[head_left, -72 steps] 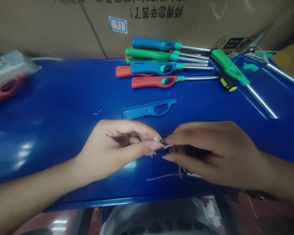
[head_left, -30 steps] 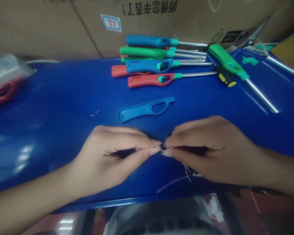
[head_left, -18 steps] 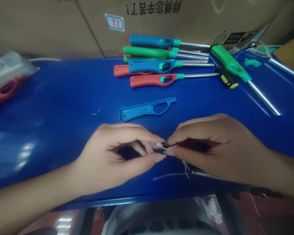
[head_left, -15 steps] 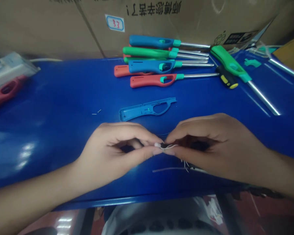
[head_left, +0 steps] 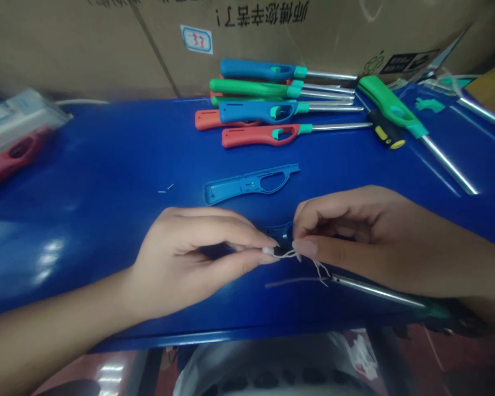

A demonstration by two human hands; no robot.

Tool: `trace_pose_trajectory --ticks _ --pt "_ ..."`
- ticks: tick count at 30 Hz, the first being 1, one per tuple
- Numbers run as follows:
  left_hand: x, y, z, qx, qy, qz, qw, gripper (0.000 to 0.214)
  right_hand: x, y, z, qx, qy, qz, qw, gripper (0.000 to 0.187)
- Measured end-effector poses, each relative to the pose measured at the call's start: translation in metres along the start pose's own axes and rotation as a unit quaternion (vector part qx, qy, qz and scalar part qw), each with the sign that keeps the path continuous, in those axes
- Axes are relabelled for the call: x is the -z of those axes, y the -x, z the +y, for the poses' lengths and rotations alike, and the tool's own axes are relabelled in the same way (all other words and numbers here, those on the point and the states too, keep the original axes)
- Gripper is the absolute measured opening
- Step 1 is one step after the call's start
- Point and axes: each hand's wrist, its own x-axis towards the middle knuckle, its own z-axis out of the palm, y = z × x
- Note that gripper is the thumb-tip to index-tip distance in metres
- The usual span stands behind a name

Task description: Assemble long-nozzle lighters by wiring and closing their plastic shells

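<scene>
Thumb and fingertips of my left hand (head_left: 190,261) are pinched on a small part with a white end (head_left: 268,251) and a black section. Thin white wires (head_left: 287,254) run from it to my right hand (head_left: 355,236), whose thumb and forefinger are closed on them. Below, a metal tube (head_left: 379,291) with frayed white strands at its tip passes under my right hand, and a thin dark tubing (head_left: 292,282) extends left from it. Beyond my hands lies an open blue lighter handle half (head_left: 226,191). Another blue piece (head_left: 277,232) is partly hidden behind my fingers.
Several long-necked lighters (head_left: 256,136) in blue, green and red lie at the back, before a cardboard box (head_left: 107,49). A black-and-yellow handle (head_left: 385,132) sits under a green lighter (head_left: 396,107). Two tiny pins (head_left: 166,188) lie left; a red lighter handle (head_left: 16,157) is far left.
My right hand has drawn slightly right, away from my left fingertips, so more of the white wires shows between them. More of the metal tube and the blue piece behind is visible.
</scene>
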Motion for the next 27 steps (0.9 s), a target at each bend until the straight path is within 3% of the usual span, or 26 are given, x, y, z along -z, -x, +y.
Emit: trace_pose_trajectory --ticks 4,8,21,27 --pt "0.0017 0.0002 -0.0012 -0.010 0.015 -0.021 1.000 0.014 0.0035 -0.0041 0.0026 -0.053 -0.077 -0.059 0.994 0.009" --pt "0.0033 0.0002 -0.0011 -0.009 0.028 -0.027 0.999 0.015 0.0046 -0.0073 0.0050 -0.074 -0.111 -0.069 0.989 0.009" --pt "0.0019 -0.0010 0.0025 0.039 0.047 -0.036 0.997 0.022 -0.0016 -0.0072 -0.0002 0.007 -0.050 -0.015 0.999 0.019" --pt "0.0014 -0.0025 0.0036 0.057 0.063 -0.032 0.996 0.020 -0.0046 -0.0066 -0.0001 0.009 -0.040 -0.007 0.999 0.016"
